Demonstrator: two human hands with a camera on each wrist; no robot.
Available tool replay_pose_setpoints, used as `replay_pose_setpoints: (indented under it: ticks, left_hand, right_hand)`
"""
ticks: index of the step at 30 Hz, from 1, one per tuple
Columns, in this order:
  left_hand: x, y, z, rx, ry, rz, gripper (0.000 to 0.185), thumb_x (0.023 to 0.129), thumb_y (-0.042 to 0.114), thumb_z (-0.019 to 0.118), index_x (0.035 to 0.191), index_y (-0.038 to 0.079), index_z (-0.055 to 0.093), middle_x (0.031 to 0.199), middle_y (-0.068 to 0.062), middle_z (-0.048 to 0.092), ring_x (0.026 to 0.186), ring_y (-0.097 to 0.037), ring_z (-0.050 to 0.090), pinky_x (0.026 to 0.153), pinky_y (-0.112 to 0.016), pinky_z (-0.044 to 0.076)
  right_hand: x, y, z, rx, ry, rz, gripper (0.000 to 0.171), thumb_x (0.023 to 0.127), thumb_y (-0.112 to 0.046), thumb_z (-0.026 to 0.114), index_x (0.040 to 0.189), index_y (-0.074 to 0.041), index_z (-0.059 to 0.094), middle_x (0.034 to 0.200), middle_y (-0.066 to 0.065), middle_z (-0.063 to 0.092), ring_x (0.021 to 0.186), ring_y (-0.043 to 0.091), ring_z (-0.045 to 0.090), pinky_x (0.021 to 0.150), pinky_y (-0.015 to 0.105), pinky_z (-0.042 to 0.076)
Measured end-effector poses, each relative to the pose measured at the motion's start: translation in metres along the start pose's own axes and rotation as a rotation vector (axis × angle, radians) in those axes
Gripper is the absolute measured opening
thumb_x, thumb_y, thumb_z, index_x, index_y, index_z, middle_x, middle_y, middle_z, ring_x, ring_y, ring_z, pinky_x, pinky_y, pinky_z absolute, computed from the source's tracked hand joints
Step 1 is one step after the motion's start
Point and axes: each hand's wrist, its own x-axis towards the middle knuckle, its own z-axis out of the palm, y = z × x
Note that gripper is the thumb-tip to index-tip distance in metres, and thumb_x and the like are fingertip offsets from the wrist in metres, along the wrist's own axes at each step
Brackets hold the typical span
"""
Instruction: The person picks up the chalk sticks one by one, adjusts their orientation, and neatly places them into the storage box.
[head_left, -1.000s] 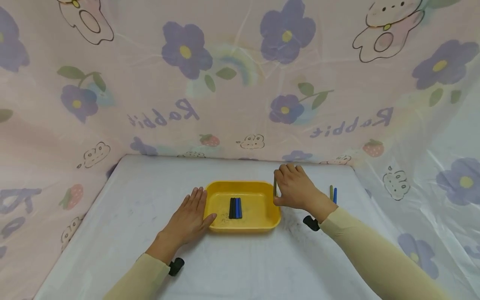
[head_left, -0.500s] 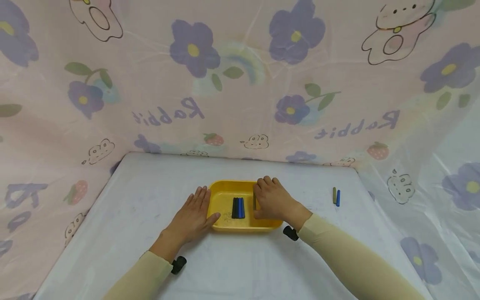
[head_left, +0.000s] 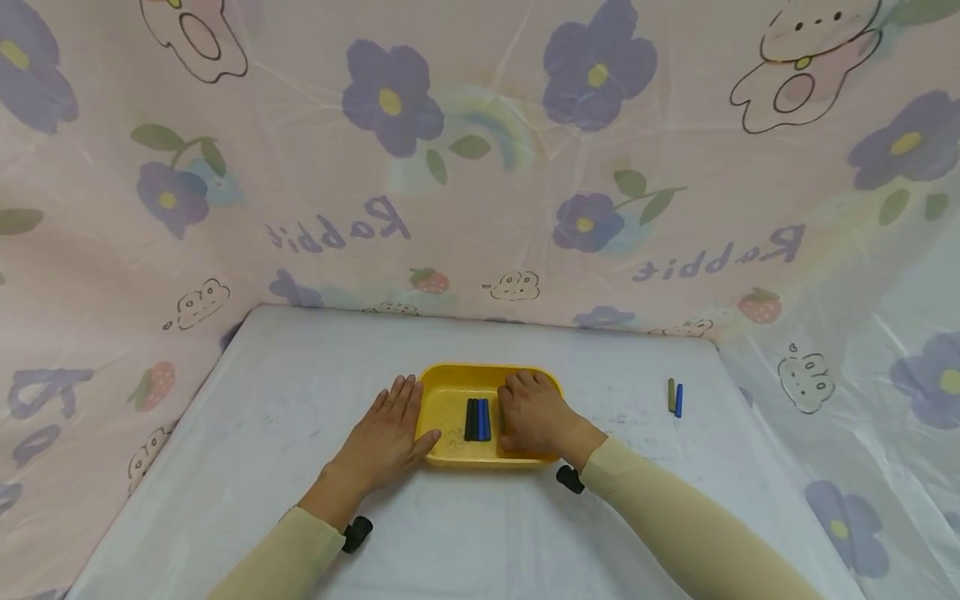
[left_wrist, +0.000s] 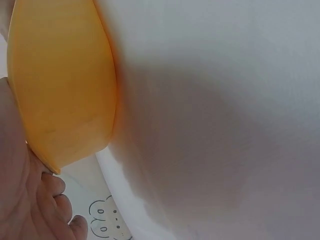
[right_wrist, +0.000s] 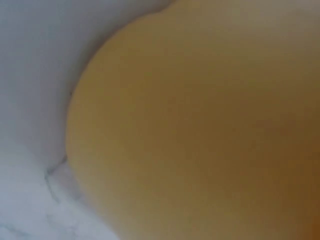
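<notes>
Our left hand (head_left: 385,432) lies with its fingers straight and side by side against the outer wall of a yellow tray (head_left: 459,460), the thumb spread over the rim's near corner. Our right hand (head_left: 535,414) reaches down inside the same tray, at the end away from our left, with its fingers bent downward; its back hides the fingertips, so we cannot tell how far they are parted or whether they hold anything. Between our hands, on the tray floor, two black sticks (head_left: 472,420) and two blue sticks (head_left: 483,420) lie in a row, the black pair towards our left hand and the blue pair towards our right. Well out to the right of our right hand, an olive stick (head_left: 672,395) and a single blue stick (head_left: 678,401) lie just beside each other on the white desk (head_left: 465,542). Beyond both hands hangs a pink cloth (head_left: 480,192) printed with purple flowers and rabbits. Our right wrist's view is a yellow blur.
</notes>
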Motion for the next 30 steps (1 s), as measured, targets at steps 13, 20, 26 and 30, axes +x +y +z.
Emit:
replay_pose_setpoints:
  ticks: [13, 20, 26, 30]
  left_hand:
    - [-0.002, 0.002, -0.002, -0.020, 0.005, -0.004, 0.086, 0.111, 0.053, 0.045, 0.166, -0.006, 0.017, 0.174, -0.025, 0.017, 0.163, -0.039, 0.016, 0.132, -0.056, 0.019]
    - [0.001, 0.001, 0.000, -0.012, -0.015, -0.014, 0.088, 0.111, 0.056, 0.042, 0.166, -0.006, 0.013, 0.175, -0.024, 0.015, 0.164, -0.038, 0.014, 0.133, -0.055, 0.018]
    - [0.002, 0.001, 0.002, -0.023, 0.001, -0.010, 0.088, 0.110, 0.055, 0.043, 0.166, -0.006, 0.014, 0.175, -0.023, 0.017, 0.163, -0.038, 0.015, 0.132, -0.055, 0.020]
    - [0.001, 0.001, 0.002, -0.038, -0.003, -0.016, 0.088, 0.110, 0.056, 0.042, 0.166, -0.006, 0.014, 0.175, -0.023, 0.016, 0.164, -0.038, 0.015, 0.132, -0.054, 0.019]
  right_hand:
    - [0.007, 0.001, 0.008, -0.001, -0.006, -0.001, 0.070, 0.088, -0.064, 0.071, 0.124, -0.004, 0.068, 0.107, 0.006, 0.061, 0.098, 0.024, 0.049, 0.083, 0.035, 0.042]
    - [0.011, 0.000, 0.007, 0.080, -0.062, -0.008, 0.068, 0.089, -0.063, 0.070, 0.127, -0.007, 0.068, 0.109, 0.004, 0.060, 0.098, 0.022, 0.046, 0.084, 0.033, 0.041]
    - [0.012, -0.001, 0.007, 0.129, -0.082, -0.001, 0.063, 0.089, -0.060, 0.071, 0.126, -0.009, 0.068, 0.111, 0.003, 0.059, 0.101, 0.022, 0.045, 0.085, 0.033, 0.040]
    - [0.012, -0.001, 0.007, 0.146, -0.077, -0.009, 0.062, 0.089, -0.060, 0.072, 0.125, -0.010, 0.068, 0.111, 0.003, 0.059, 0.101, 0.022, 0.045, 0.085, 0.034, 0.040]
